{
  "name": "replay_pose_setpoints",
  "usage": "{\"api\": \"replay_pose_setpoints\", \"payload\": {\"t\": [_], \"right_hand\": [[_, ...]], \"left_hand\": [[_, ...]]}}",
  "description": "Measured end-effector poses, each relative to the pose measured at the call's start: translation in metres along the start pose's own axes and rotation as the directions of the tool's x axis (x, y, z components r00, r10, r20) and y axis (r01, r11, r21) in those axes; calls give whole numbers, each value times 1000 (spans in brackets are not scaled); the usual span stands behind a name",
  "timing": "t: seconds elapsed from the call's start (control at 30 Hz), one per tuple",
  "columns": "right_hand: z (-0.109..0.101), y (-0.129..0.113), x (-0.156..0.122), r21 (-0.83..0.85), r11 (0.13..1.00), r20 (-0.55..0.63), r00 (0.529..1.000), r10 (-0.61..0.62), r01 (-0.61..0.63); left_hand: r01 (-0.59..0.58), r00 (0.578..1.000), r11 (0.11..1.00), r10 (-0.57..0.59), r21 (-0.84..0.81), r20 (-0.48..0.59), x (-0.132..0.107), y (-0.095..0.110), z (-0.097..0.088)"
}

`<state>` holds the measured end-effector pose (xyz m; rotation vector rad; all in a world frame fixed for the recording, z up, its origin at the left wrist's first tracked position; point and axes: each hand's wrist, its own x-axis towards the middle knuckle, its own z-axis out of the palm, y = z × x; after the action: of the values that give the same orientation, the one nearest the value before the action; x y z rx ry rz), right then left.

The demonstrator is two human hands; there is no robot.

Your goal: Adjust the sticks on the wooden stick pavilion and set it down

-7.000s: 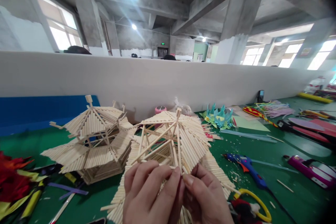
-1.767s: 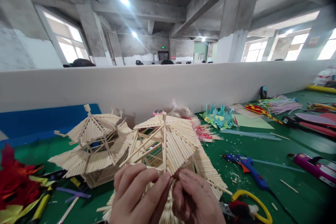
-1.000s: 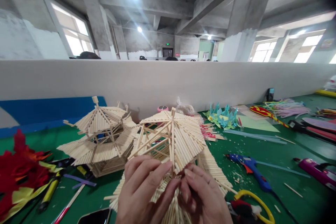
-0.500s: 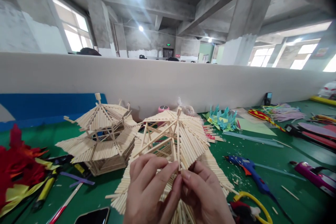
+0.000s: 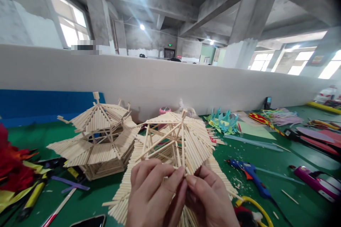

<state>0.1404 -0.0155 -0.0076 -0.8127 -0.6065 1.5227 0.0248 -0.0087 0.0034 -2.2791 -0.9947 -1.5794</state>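
Note:
A pavilion model built of thin wooden sticks (image 5: 197, 142) stands right before me, its upper roof partly covered and partly bare frame. My left hand (image 5: 156, 193) is closed at the lower end of a roof stick, thumb and fingertips pinched together. Against those fingertips, my right hand (image 5: 211, 198) pinches the same spot beside the covered roof panel. Both hands grip the wooden stick (image 5: 183, 149) at the roof's front edge; its lower tip is hidden by my fingers. To the left stands a second stick pavilion (image 5: 103, 145) with two covered roofs.
On the green table (image 5: 266, 216) at right lie a blue glue gun (image 5: 250, 173), a purple tool (image 5: 318, 182) and yellow-handled scissors (image 5: 259, 209). Behind are a teal paper flower (image 5: 223, 122) and a white partition (image 5: 133, 81). A phone (image 5: 89, 221) and red petals (image 5: 16, 166) lie left.
The view has shifted slightly, so the things on the table sit a little further left. Both hands stay pinched at the same spot on the roof edge, with small finger movement.

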Motion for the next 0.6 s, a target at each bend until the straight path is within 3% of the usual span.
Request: {"api": "replay_pose_setpoints", "payload": {"t": [0.6], "right_hand": [[-8,16,8,20,998,43,997,-56,55]], "left_hand": [[-33,999,999,33,8,20,0,-4,0]]}}
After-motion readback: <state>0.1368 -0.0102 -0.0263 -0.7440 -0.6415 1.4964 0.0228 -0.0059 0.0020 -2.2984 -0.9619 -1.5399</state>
